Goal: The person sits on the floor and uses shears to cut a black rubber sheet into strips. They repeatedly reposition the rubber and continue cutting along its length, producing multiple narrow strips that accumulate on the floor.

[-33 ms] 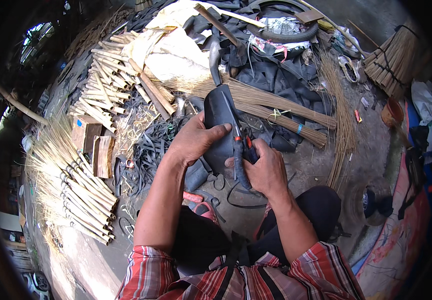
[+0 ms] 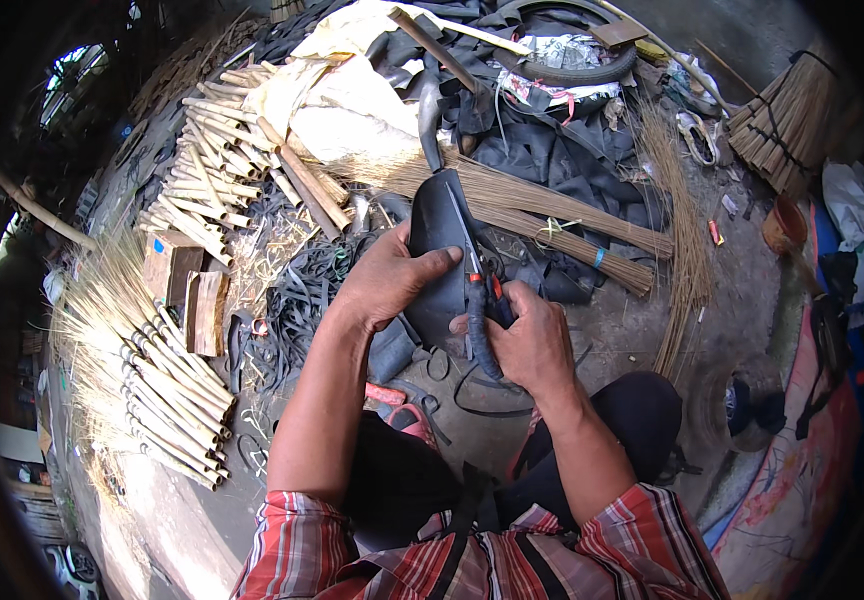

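My left hand (image 2: 384, 282) grips a black rubber sheet (image 2: 434, 218), its thumb lying on top and the other fingers hidden behind. My right hand (image 2: 534, 338) is closed around the wrapped black handle of a pair of scissors (image 2: 478, 310) with red parts near the pivot. The scissor blades point away from me and lie along the right side of the sheet. Below the hands, thin black rubber strips (image 2: 492, 410) rest on the floor. A tangled heap of similar strips (image 2: 307, 290) lies to the left.
Brooms with pale handles (image 2: 177, 400) lie at left, below a pile of cut bamboo-like sticks (image 2: 217, 165) and wooden blocks (image 2: 207, 315). Bundles of thin brown sticks (image 2: 572, 225) stretch across beyond my hands. A tyre (image 2: 592, 72) and rubber scraps (image 2: 582, 150) sit at the back.
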{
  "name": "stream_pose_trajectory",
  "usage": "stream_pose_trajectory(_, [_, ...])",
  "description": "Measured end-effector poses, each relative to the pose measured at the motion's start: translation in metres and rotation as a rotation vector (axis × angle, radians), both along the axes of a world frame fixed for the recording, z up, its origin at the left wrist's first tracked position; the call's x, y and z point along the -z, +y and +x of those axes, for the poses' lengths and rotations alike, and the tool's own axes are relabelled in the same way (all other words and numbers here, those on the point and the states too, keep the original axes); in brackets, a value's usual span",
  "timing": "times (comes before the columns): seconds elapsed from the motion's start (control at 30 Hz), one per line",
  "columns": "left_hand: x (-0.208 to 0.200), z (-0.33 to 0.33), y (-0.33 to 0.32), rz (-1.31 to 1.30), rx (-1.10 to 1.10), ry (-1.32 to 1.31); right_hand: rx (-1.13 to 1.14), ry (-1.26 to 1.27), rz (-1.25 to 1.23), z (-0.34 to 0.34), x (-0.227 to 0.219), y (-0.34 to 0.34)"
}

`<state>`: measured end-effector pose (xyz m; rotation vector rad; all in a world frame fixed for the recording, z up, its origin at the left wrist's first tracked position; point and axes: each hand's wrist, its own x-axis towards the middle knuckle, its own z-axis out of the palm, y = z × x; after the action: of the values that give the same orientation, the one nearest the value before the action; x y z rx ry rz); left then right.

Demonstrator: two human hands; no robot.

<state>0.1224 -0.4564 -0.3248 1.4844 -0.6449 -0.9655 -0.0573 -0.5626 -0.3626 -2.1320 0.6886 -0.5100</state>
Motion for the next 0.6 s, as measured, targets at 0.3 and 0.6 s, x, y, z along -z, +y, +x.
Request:
stream_pose_trajectory(0.3, [0.008, 0.001, 0.004, 0.047, 0.143, 0.0, 0.014, -0.164, -0.063, 0.007, 0.01, -0.001])
stream_pose_trajectory(0.6, [0.011, -0.002, 0.0, 0.013, 0.25, -0.074, 0.012, -0.247, 0.005, 0.011, 0.008, -0.003])
